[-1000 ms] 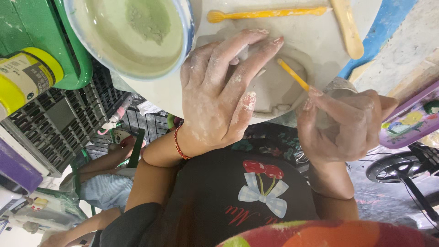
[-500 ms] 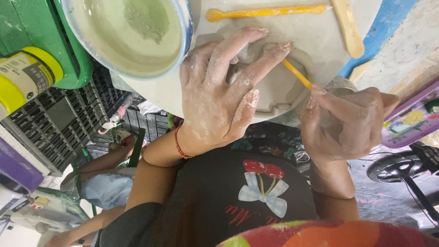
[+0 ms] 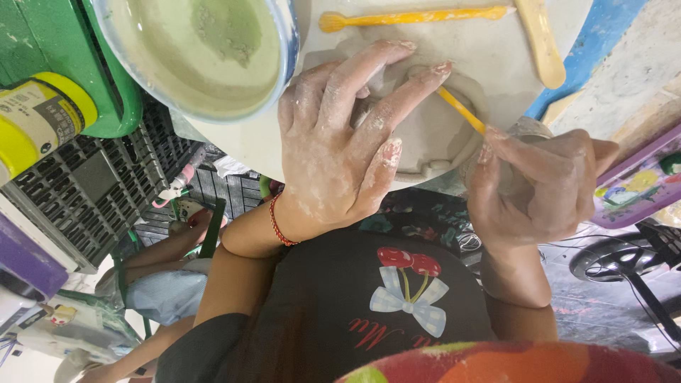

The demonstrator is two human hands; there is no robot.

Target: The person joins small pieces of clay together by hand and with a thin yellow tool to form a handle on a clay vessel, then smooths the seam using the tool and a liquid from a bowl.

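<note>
On the pale round board (image 3: 496,50), left hand (image 3: 340,142) lies spread flat over a grey clay piece (image 3: 433,135), palm down, fingers pressing, not curled; it hides most of the clay, so the shape is hard to make out. Right hand (image 3: 539,184) sits off the board's near rim, pinching a thin yellow stick tool (image 3: 461,110) whose tip reaches the clay just beside the left index finger; the tool's back end is buried in the grip. Far side of the board: yellow spoon-ended tool (image 3: 411,17) and wooden stick (image 3: 540,39), the stick cut by the frame top. Bowl of grey slip (image 3: 206,50) overlaps the board's left edge, top cropped. Bare board shows between clay and tools.
</note>
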